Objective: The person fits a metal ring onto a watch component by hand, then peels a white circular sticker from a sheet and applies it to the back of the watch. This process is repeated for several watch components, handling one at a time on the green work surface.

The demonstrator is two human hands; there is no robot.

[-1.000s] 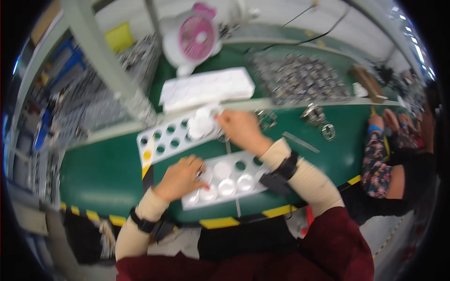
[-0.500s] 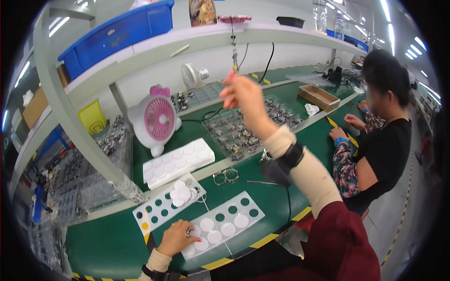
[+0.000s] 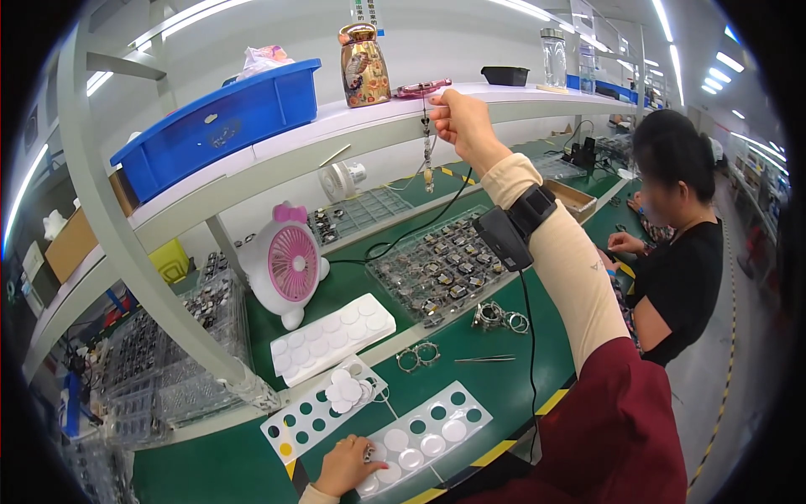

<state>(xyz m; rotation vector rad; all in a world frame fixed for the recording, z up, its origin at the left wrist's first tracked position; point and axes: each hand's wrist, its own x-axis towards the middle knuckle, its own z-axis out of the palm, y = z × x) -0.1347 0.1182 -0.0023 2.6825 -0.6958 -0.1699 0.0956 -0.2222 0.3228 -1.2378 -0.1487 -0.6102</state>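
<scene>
Holed white strip [image 3: 304,422] at left, loose white discs [image 3: 342,391] piled on its far end. Left hand [image 3: 346,466] at the near edge of a second strip [image 3: 456,414], some holes filled; thumb on strip, grip unclear. Slim watch-case rings [image 3: 417,357] beyond. Right hand [image 3: 466,126] now up by the pink phone-like case [image 3: 422,88] on the shelf, fingers bunched narrow, contents unclear; a second ago it was at the discs. Disc handling looks paused. Tweezers [image 3: 484,359] lie free.
</scene>
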